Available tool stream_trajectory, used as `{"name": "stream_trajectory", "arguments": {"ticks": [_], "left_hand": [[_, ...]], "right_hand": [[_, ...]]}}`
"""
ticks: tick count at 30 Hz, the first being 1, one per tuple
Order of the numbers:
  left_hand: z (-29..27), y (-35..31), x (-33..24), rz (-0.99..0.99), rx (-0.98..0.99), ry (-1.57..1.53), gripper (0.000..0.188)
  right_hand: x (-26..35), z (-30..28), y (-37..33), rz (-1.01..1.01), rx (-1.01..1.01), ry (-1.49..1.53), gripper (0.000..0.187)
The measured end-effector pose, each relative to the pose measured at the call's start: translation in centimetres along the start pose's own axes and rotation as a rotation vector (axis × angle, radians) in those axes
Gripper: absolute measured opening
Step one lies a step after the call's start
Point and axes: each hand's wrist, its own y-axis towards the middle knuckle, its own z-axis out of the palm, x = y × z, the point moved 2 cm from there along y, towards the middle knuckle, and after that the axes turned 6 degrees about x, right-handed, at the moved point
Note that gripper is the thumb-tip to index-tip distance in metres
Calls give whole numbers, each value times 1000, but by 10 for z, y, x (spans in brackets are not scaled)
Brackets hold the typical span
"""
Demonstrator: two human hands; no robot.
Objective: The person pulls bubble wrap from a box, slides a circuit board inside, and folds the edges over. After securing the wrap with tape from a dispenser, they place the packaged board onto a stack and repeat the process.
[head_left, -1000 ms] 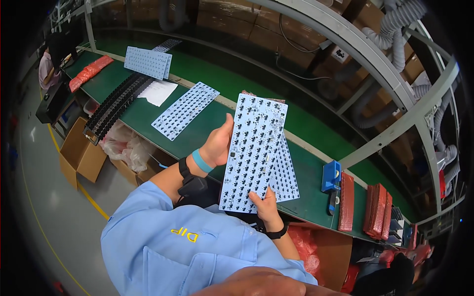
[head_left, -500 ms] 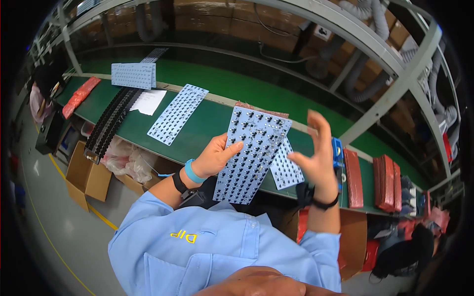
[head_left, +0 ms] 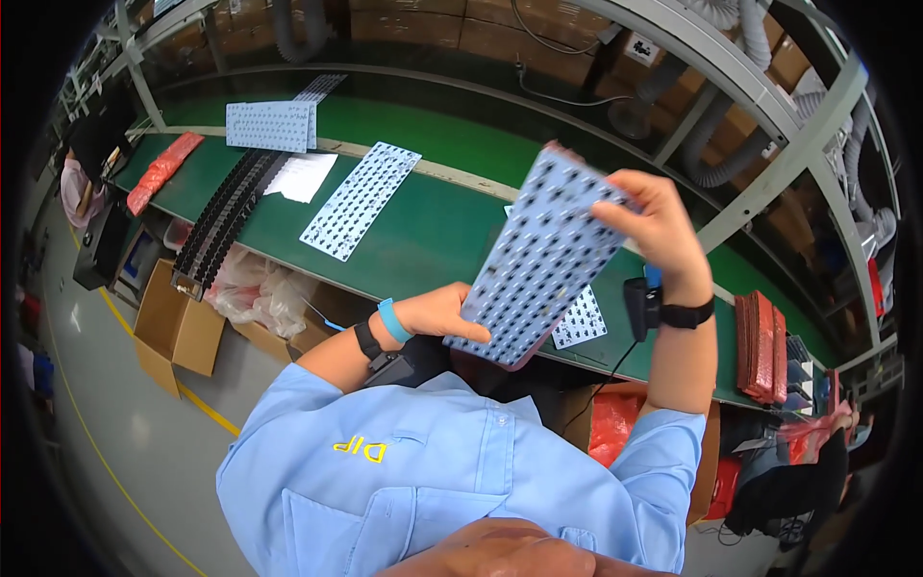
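At its lower left the board (head_left: 543, 260) is pinched by the left hand (head_left: 435, 313), and at its upper right it is now clasped by the right hand, (head_left: 670, 231) empty earlier, across the bench's (head_left: 442, 231) near edge, a second board (head_left: 581, 319) being mostly hidden behind, bare room left before a third board (head_left: 361, 200).

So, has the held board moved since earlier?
Yes: the held board has swung, upper end rightward, away from the loose board lying flat at left.
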Motion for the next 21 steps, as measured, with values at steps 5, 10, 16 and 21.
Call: {"name": "stream_trajectory", "arguments": {"ticks": [5, 10, 16, 21], "left_hand": [[17, -9, 39, -169, -6, 38, 30], [25, -16, 44, -180, -72, -93, 24], [32, -17, 34, -106, -137, -58, 20], [35, -21, 35, -79, -208, -155, 18]], "right_hand": [[19, -64, -9, -20, -115, 7, 20], [24, -90, -17, 2, -153, 9, 22], [19, -97, -23, 37, -176, 5, 23], [18, -92, -23, 26, -167, -31, 23]]}}
